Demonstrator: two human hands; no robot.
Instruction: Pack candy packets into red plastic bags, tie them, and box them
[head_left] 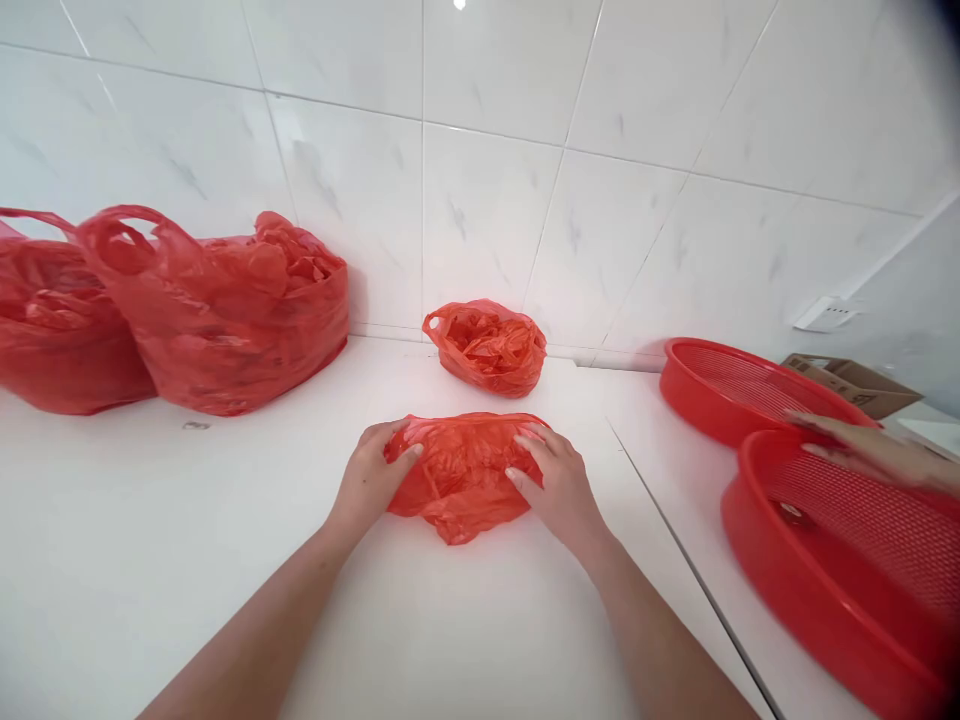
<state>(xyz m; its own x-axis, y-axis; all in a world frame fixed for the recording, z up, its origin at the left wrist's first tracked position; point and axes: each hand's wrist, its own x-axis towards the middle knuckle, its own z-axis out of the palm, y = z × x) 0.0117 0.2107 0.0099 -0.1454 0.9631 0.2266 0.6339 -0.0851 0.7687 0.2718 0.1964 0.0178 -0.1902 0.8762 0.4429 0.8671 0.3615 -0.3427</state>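
A crumpled red plastic bag (pixel 459 480) lies on the white counter (pixel 150 560) in front of me. My left hand (pixel 373 478) grips its left edge, with the thumb tucked into the plastic. My right hand (pixel 556 482) presses on its right edge, fingers curled over the rim. Behind it, near the wall, sits a smaller bunched red bag (pixel 487 347), touching neither hand.
Two big stuffed red bags stand at the left, one (pixel 225 310) beside the other (pixel 52 320). Two red mesh baskets sit at the right, far (pixel 720 390) and near (pixel 847 560). Another person's hand (pixel 870 450) rests on the near basket's rim. A cardboard box (pixel 855 385) lies behind.
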